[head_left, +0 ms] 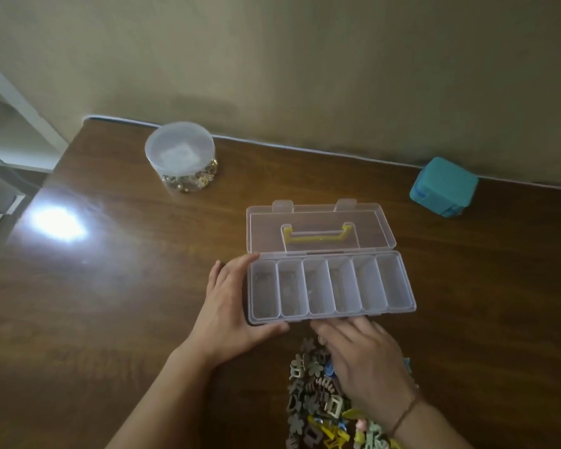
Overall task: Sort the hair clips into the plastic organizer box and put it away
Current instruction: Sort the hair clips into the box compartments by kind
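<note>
1. Six empty compartments show in the clear plastic organizer box (331, 286), which lies mid-bench with its lid (319, 226) folded back flat.
2. Her left hand (230, 312) grips the box's left end, thumb curled along the near edge.
3. Her right hand (366, 361) hovers with fingers loosely spread over the pile of small coloured hair clips (311, 393), just below the box; whether it holds one I cannot tell.
4. On the brown wooden bench (110, 286), a round lidded tub (180, 155) and a teal box (442, 186) stand near the wall.

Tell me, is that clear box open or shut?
Open: the organizer box's lid lies flat behind it, exposing six empty compartments.
</note>
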Tool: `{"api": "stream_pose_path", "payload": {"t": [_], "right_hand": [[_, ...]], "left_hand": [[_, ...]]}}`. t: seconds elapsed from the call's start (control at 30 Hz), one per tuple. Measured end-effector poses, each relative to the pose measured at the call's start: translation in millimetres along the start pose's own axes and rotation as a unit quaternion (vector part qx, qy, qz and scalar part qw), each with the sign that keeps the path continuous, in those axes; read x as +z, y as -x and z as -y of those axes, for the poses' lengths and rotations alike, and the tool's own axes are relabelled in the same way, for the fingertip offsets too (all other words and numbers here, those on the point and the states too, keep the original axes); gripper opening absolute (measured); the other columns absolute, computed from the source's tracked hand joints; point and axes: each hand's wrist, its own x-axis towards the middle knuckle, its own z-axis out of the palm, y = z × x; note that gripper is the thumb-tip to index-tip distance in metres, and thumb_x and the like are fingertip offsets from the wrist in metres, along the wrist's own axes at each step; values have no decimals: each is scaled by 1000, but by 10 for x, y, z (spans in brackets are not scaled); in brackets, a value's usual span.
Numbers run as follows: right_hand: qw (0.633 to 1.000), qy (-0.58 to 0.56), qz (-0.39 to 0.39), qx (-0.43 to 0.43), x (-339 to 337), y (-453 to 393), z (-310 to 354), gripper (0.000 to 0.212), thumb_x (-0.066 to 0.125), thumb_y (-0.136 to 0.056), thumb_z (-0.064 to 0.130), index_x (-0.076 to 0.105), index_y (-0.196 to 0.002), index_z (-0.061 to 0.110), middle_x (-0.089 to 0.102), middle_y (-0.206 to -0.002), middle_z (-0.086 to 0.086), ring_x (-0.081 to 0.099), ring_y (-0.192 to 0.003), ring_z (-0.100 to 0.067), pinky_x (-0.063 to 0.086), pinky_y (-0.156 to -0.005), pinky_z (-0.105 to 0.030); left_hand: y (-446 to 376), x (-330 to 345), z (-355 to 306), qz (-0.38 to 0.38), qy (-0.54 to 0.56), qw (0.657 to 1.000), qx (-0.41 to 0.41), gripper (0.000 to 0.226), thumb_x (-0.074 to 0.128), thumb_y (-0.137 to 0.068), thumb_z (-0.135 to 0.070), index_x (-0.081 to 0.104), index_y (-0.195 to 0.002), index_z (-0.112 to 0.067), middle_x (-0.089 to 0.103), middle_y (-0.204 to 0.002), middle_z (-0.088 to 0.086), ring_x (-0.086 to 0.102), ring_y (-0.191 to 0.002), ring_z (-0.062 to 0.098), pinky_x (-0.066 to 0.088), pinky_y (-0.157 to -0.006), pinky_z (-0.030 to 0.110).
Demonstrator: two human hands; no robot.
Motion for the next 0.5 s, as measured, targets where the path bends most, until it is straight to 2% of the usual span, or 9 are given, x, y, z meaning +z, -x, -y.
{"api": "stream_pose_path", "payload": {"t": [0.07,0.13,0.2,0.23,0.3,0.33,0.37,0.43,0.5], "right_hand": [[999,-32,-22,13,7,70,-140,35,62,-82,21,63,-117,27,66,-103,16,55,-90,-7,49,-73,-22],[998,-48,-47,18,25,156,-278,29,63,-82,23,65,-111,26,65,-101,16,53,-94,-5,48,-78,-22],[996,-43,-73,3,49,210,-381,24,64,-82,21,66,-105,24,64,-100,13,53,-95,-7,48,-81,-26],[996,-42,-82,-14,53,232,-423,22,66,-80,18,67,-101,23,64,-99,12,54,-94,-9,48,-79,-29],[994,-18,-93,-57,34,252,-472,20,70,-76,15,69,-94,24,65,-95,12,55,-89,-11,49,-72,-32],[993,10,-86,-78,20,249,-482,23,72,-74,15,70,-94,26,65,-94,14,55,-87,-12,49,-69,-31],[992,37,-73,-98,10,243,-481,29,75,-71,16,70,-96,29,66,-95,15,57,-85,-11,49,-67,-29],[987,75,-60,-131,-9,200,-458,37,80,-67,19,70,-100,31,66,-96,16,61,-81,-12,50,-64,-27],[979,118,-59,-154,0,148,-440,27,78,-72,26,70,-96,34,67,-88,16,63,-71,-11,51,-56,-28]], "left_hand": [[-5,31,-25,-3,4,1000,11,102,66,-63,-82,24,-144,-35,43,-139,-18,23,-133,-19,9,-123,50],[18,49,-57,-8,-1,1000,25,98,64,-61,-84,21,-139,-44,37,-135,-35,23,-129,-24,17,-120,55],[44,60,-72,-16,1,999,29,93,64,-56,-86,18,-132,-59,31,-131,-49,31,-127,-19,30,-114,58],[57,78,-71,-16,4,1000,27,92,65,-54,-86,17,-129,-64,29,-131,-51,37,-129,-10,36,-111,58],[94,121,-29,-17,16,1000,20,98,72,-51,-83,17,-130,-65,37,-139,-37,44,-134,9,44,-106,54],[114,140,1,-20,24,999,22,99,74,-50,-81,19,-130,-63,43,-142,-27,47,-133,12,46,-104,52],[140,159,16,-24,34,999,27,100,76,-50,-79,21,-131,-61,47,-142,-21,49,-131,12,48,-102,49],[176,199,34,-34,51,997,41,99,78,-49,-77,24,-129,-60,52,-137,-20,56,-123,8,52,-99,43],[213,232,41,-47,59,996,48,97,78,-47,-78,25,-127,-59,55,-132,-20,59,-117,3,53,-96,33]]}}
